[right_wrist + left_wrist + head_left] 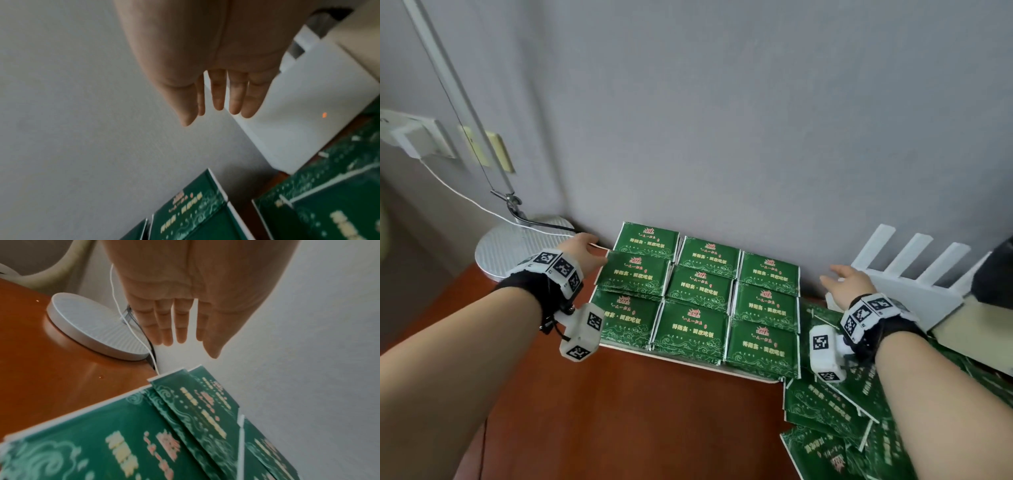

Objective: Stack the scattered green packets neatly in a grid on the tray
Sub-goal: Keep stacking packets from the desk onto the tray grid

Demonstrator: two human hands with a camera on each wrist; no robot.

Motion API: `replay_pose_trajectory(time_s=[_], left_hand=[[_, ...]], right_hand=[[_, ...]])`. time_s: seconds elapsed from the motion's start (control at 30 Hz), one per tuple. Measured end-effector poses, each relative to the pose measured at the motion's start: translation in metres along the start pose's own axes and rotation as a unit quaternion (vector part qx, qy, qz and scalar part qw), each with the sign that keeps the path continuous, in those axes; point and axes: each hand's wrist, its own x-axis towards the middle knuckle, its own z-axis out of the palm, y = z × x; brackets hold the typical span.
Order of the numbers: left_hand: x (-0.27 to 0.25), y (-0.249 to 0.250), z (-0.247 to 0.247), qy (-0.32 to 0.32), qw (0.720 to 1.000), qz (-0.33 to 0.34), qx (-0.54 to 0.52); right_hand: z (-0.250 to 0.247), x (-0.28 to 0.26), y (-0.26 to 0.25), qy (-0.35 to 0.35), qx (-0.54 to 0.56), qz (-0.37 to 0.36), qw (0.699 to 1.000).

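Green packets with gold and red print (698,294) lie in a three-by-three grid of stacks on a pale tray (681,359) against the wall. A loose heap of the same packets (835,407) sprawls to the tray's right, under my right forearm. My left hand (582,253) hovers at the grid's far left corner, fingers straight and empty, as the left wrist view shows (180,331). My right hand (840,279) floats right of the grid above the heap's far end, fingers straight (222,100), holding nothing.
A round white lamp base (517,250) with a white cable (131,331) stands left of the tray on the reddish-brown table (619,411). A white slatted rack (914,274) and a white box (308,116) sit at the right. The grey wall (722,120) runs right behind.
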Motion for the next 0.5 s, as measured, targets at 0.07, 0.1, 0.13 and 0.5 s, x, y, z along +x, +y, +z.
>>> replay_pose_trajectory(time_s=[0.07, 0.1, 0.13, 0.5], left_hand=[[-0.018, 0.009, -0.006, -0.009, 1.0, 0.014, 0.008], [-0.029, 0.015, -0.008, -0.018, 0.999, 0.025, 0.012], [-0.042, 0.021, -0.009, -0.028, 0.999, 0.037, 0.017], [-0.214, 0.096, 0.073, -0.17, 0.95, 0.239, 0.105]], right_hand=[[-0.022, -0.02, 0.001, -0.001, -0.015, -0.016, 1.0], [-0.034, -0.032, 0.003, -0.001, -0.03, -0.026, 0.999], [-0.046, -0.045, 0.005, -0.002, -0.043, -0.034, 0.999], [-0.124, -0.171, 0.115, -0.019, -0.153, -0.034, 0.987]])
